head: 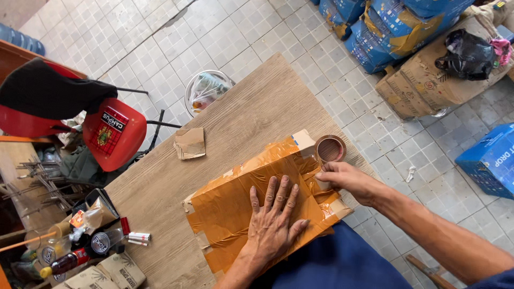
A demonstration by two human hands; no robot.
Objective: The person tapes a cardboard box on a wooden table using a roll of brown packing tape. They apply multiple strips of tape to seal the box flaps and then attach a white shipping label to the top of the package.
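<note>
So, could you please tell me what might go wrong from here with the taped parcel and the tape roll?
Three risks stand out. The tape roll sits close to the table edge, so a tug from the right hand might pull it off. The parcel overhangs the near edge toward the lap; if the flat left hand lifts, it could slide. The tape on the parcel already looks wrinkled, so fresh tape may crease or stick to itself.

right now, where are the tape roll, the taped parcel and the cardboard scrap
tape roll [330,149], head view, on its brown ring
taped parcel [230,200], head view, on its taped top face
cardboard scrap [189,143], head view, on its flat middle
</note>
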